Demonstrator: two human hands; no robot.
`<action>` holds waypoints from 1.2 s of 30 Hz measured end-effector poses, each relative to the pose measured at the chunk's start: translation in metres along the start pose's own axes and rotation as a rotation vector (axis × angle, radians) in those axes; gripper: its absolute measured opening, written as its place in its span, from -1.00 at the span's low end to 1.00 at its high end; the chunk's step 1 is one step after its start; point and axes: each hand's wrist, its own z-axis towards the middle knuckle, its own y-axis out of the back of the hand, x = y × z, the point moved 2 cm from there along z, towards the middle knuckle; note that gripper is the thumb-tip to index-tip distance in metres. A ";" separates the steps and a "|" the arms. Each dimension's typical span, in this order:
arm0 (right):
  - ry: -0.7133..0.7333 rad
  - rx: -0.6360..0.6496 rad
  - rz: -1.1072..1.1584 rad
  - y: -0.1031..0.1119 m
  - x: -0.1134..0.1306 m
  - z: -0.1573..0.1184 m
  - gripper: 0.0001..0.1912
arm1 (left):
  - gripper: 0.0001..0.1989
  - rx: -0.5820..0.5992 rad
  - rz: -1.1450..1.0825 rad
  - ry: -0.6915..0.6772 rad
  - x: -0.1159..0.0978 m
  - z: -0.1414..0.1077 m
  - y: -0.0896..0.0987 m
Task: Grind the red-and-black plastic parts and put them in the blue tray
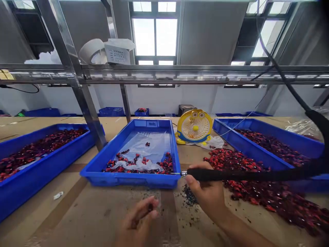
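Note:
In my right hand [205, 188] is a black-handled corded tool [221, 174] with a thin metal tip pointing left over the front wall of the middle blue tray [128, 180]. My left hand [141, 216] is lower, in front of that tray, smeared by motion. Its fingers are curled together around a small dark spot that I cannot make out. Small red-and-black parts [168, 163] lie in the tray along its near side, partly on clear plastic film [151, 144]. Black crumbs [189, 195] are scattered on the table beside my right hand.
A long pile of red-and-black parts [257, 185] spreads over the right of the table. Blue trays of parts stand at the left [31, 185] and right [272, 157]. A yellow fan [195, 127] sits behind. A metal post [89, 113] rises between the left trays.

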 end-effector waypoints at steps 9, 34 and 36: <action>-0.095 -0.191 0.130 0.015 -0.003 0.011 -0.77 | -0.86 0.236 0.205 -0.442 -0.055 0.096 -0.032; -0.129 0.136 0.205 0.000 -0.017 -0.030 -0.73 | -0.70 0.242 0.341 -0.910 -0.035 0.089 -0.054; -0.140 0.149 0.205 -0.002 -0.017 -0.033 -0.72 | -0.66 0.230 0.347 -0.914 -0.036 0.088 -0.055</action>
